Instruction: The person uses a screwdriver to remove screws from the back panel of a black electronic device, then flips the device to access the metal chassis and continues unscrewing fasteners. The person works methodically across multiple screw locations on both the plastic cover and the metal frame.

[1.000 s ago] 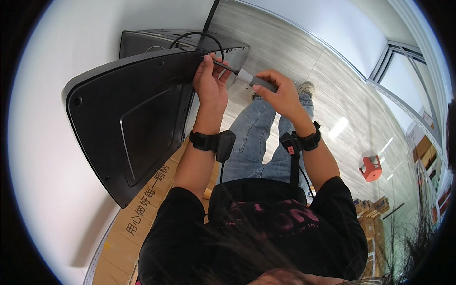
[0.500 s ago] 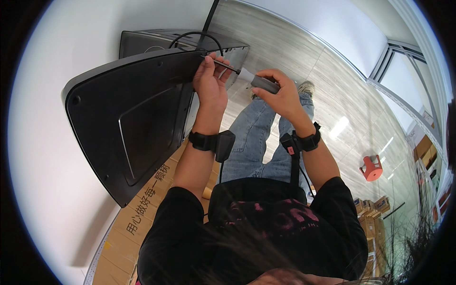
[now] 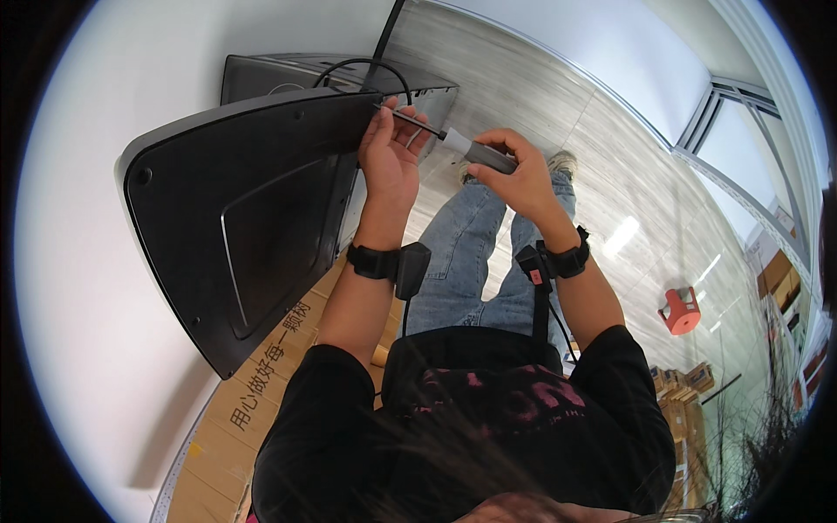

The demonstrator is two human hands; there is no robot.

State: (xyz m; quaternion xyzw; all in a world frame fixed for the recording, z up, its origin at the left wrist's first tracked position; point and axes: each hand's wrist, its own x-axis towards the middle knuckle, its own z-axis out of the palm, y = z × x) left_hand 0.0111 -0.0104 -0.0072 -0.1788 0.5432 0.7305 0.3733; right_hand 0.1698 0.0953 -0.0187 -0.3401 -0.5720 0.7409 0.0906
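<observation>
Grey-handled screwdriver with a thin dark shaft (image 3: 456, 140) at the corner of a large black panel with a grey rim (image 3: 179, 240)

At the left, the panel stands tilted before a smooth white wall (image 3: 74, 261), its inner face bearing a raised outline. Flat brown cardboard (image 3: 209, 471) lies on its near side. A dark box-shaped cabinet (image 3: 248, 78) stands behind it, and a curved black cable (image 3: 359, 61) arches beyond its far edge.

The person's left hand (image 3: 390, 166) is at the panel's far right corner, palm up, thumb and fingers loosely curved around the shaft's end; whether they pinch it cannot be told. The screwdriver slants from that corner toward the right, its tip hidden at the fingertips. The right hand (image 3: 521, 179) grasps the grey handle, thumb on the near side and fingers curled over the far side. Well apart, farther right, a red stool (image 3: 682, 312) is on the pale streaked floor (image 3: 610, 187).
</observation>
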